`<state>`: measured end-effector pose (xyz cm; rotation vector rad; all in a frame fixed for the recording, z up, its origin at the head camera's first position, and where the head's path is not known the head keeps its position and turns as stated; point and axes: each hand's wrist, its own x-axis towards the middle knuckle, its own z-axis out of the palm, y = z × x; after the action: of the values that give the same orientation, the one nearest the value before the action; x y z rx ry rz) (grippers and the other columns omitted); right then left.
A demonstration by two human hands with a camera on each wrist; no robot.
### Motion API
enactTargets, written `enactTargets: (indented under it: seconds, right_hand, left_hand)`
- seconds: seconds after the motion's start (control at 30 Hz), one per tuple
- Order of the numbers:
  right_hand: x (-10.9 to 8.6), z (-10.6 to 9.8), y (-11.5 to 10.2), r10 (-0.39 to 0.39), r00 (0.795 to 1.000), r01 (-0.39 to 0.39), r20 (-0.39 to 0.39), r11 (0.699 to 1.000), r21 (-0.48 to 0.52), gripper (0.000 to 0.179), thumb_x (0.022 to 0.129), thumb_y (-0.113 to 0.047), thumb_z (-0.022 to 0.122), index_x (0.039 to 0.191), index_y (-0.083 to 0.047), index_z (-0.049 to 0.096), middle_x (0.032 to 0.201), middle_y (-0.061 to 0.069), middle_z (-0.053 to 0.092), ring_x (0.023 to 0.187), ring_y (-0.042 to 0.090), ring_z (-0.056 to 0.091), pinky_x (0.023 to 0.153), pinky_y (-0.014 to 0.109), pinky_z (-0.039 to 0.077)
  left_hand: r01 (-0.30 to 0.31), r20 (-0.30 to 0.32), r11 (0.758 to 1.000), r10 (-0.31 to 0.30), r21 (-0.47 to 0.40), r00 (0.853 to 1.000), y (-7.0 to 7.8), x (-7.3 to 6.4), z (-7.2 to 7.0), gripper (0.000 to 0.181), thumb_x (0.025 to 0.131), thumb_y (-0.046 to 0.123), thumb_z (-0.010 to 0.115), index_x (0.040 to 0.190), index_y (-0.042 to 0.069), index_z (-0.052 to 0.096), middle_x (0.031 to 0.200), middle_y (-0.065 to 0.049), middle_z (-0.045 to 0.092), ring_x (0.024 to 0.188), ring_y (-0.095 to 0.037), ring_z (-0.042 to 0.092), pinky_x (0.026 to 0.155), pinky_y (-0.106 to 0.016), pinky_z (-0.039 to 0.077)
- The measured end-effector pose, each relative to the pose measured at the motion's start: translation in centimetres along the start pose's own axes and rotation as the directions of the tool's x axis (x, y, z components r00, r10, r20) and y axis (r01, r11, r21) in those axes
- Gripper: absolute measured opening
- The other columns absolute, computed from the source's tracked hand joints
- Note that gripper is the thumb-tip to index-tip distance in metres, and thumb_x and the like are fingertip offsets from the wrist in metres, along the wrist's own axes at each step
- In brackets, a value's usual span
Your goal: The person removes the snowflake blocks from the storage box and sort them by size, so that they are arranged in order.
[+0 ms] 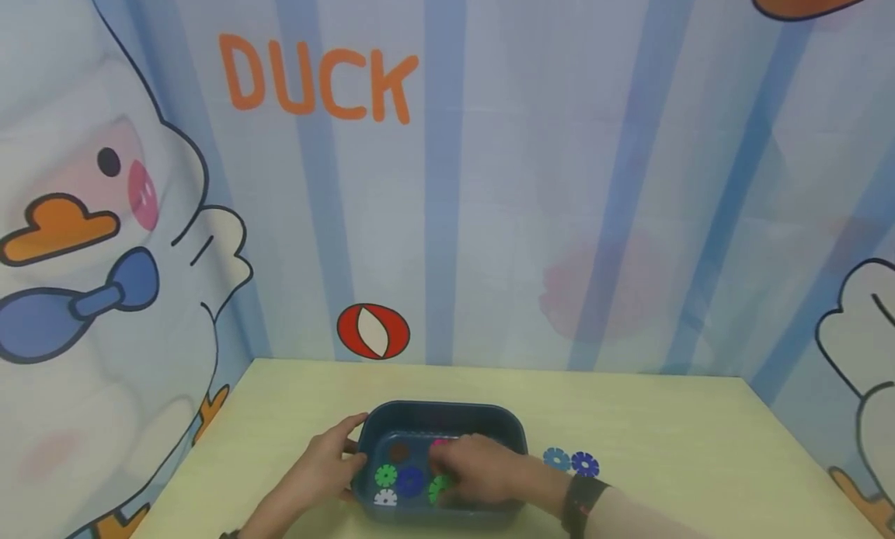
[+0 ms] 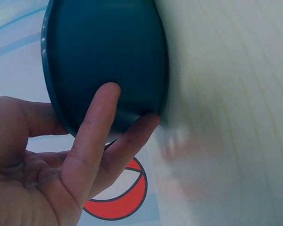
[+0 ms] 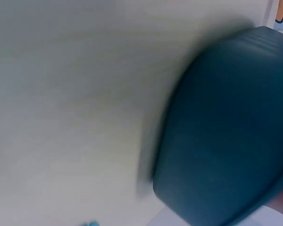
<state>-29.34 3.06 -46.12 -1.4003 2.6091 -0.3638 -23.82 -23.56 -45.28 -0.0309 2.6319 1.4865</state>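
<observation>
Right-hand grip: fingers curled down inside the tub; cannot tell whether they pinch a piece. At its fingers, a green notched disc and a pink disc, partly hidden. Left-hand grip: fingers spread, touching the left end of a dark teal, round-cornered oblong plastic tub.

Tub, left half: brown disc, second green notched disc, dark blue disc, white notched disc.

Pale yellow counter, bearing the tub; right of it, light blue and violet-blue notched discs, side by side.

The pale yellow table bears a dark basin and two blue discs
</observation>
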Motion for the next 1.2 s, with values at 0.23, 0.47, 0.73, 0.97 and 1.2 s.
enactTargets:
  seconds: [0.23, 0.47, 0.73, 0.97, 1.2]
  right_hand:
    - [-0.7, -1.5, 1.2, 0.018, 1.0, -0.02, 0.012, 0.987, 0.158, 0.019, 0.094, -0.026, 0.081, 0.104, -0.019, 0.067, 0.085, -0.017, 0.066, 0.07, -0.005, 0.056, 0.065, 0.013, 0.053]
    - [-2.5, -3.6, 1.7, 0.043, 0.999, -0.034, -0.017, 0.932, 0.36, 0.023, 0.097, -0.018, 0.078, 0.115, -0.013, 0.065, 0.075, -0.012, 0.061, 0.063, -0.001, 0.049, 0.062, 0.016, 0.049]
    - [-5.0, -4.8, 2.9, 0.093, 0.995, -0.063, -0.042, 0.887, 0.458, 0.026, 0.099, -0.008, 0.074, 0.123, -0.011, 0.065, 0.086, -0.007, 0.07, 0.072, 0.002, 0.057, 0.066, 0.019, 0.052]
    - [-7.4, -5.4, 4.2, 0.121, 0.989, -0.059, -0.088, 0.857, 0.512, 0.029, 0.101, -0.008, 0.071, 0.129, -0.011, 0.064, 0.079, -0.004, 0.06, 0.067, 0.004, 0.048, 0.063, 0.02, 0.047]
    - [-10.1, -5.5, 5.9, 0.169, 0.976, -0.067, -0.134, 0.828, 0.557, 0.03, 0.101, -0.009, 0.07, 0.131, -0.006, 0.064, 0.079, 0.0, 0.063, 0.066, 0.007, 0.051, 0.063, 0.022, 0.05]
  left_hand:
    - [0.005, -0.005, 1.0, -0.005, 0.007, 1.0, -0.1, 0.0, 0.0, 0.067, 0.096, -0.006, 0.064, 0.158, -0.001, 0.041, 0.119, -0.029, 0.07, 0.083, -0.03, 0.077, 0.053, -0.04, 0.068]
    - [0.006, -0.005, 1.0, -0.006, 0.02, 1.0, 0.0, 0.1, 0.0, 0.067, 0.096, -0.007, 0.065, 0.159, -0.001, 0.04, 0.121, -0.031, 0.069, 0.083, -0.032, 0.077, 0.053, -0.04, 0.067]
    - [0.013, -0.01, 1.0, -0.012, 0.026, 1.0, 0.2, 0.0, 0.1, 0.067, 0.096, -0.008, 0.064, 0.158, -0.001, 0.041, 0.122, -0.032, 0.068, 0.085, -0.031, 0.076, 0.053, -0.04, 0.068]
    - [0.019, -0.016, 0.999, -0.019, 0.035, 1.0, 0.3, 0.0, 0.1, 0.067, 0.097, -0.007, 0.065, 0.159, -0.001, 0.041, 0.123, -0.032, 0.068, 0.085, -0.029, 0.076, 0.052, -0.04, 0.067]
    - [0.013, -0.009, 0.999, -0.013, 0.038, 1.0, 0.4, -0.1, 0.3, 0.066, 0.096, -0.008, 0.064, 0.158, -0.001, 0.041, 0.121, -0.031, 0.069, 0.087, -0.028, 0.075, 0.052, -0.039, 0.067]
